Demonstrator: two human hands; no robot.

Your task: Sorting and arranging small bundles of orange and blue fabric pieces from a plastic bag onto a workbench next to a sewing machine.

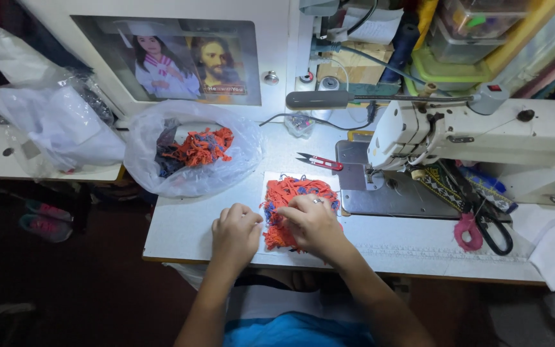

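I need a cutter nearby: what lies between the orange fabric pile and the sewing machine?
Red-handled thread snips lie on the table between the orange fabric pile and the sewing machine, seen in the head view.

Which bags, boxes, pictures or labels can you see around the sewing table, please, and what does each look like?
Clear plastic bag: left of the hands, holding orange scraps.
White plastic bag: far left, crumpled.
Framed picture: on the wall, rectangular, two portraits.
Plastic boxes: stacked top right, clear and green.
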